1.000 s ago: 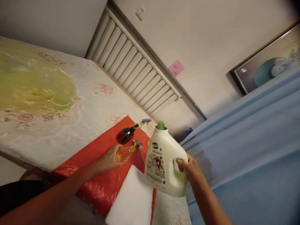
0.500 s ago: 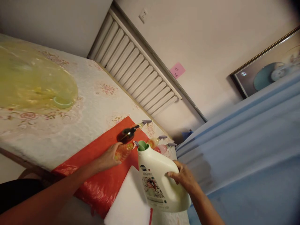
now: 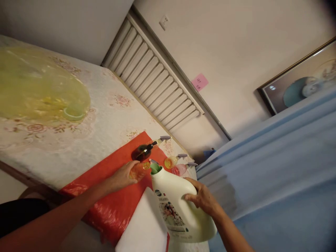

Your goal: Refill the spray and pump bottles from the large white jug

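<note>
My left hand is closed around a small clear orange bottle, its neck turned toward the jug. My right hand grips the handle of a large pale cream detergent jug with a picture label. The jug's open mouth, with a green spout inside, leans toward the small bottle's neck. Whether the two touch, or any liquid runs between them, I cannot tell. Behind my left hand a dark pump bottle rests on red plastic sheeting.
Yellow and pink spray bottles stand beyond the jug. A white block lies in front. A yellow plastic bag is on the flowered tablecloth at left. A radiator and blue curtain border the table.
The jug has tilted further left, and its mouth has moved slightly left and down, closer to the orange bottle. My left hand has barely shifted.
</note>
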`<state>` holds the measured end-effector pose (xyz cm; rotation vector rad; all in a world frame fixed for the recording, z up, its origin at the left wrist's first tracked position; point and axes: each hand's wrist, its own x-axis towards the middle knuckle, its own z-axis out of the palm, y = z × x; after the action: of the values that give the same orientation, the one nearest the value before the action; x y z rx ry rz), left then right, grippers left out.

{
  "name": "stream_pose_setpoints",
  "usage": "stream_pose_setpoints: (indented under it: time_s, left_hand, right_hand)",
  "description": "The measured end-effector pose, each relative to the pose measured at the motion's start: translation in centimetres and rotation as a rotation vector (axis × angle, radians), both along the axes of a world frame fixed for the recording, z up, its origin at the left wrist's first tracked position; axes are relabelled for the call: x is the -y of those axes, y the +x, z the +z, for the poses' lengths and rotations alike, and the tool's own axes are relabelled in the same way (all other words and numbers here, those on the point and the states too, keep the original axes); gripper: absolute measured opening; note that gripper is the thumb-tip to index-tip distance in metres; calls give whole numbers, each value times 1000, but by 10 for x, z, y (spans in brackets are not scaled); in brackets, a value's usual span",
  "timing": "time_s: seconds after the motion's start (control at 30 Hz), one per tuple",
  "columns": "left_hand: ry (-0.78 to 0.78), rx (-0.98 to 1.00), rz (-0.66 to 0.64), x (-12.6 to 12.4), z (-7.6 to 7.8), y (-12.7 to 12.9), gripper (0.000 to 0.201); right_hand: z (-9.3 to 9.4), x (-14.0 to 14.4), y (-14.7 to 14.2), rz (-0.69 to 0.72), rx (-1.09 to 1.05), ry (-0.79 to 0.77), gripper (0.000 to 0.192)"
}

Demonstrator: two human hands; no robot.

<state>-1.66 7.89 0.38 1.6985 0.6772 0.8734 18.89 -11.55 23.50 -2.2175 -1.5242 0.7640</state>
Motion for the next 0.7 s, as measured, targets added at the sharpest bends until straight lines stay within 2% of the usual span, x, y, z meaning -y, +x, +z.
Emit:
stream_pose_setpoints:
  time_s: [0.4,0.7]
  left_hand:
    - [-12,11,6,3,7,-5,66]
    - [-38,33,23,7,15,-8,64]
  right_hand:
    - [8,-10,0,19,54,-73,70]
    - [14,-14,3,51,85,-109,66]
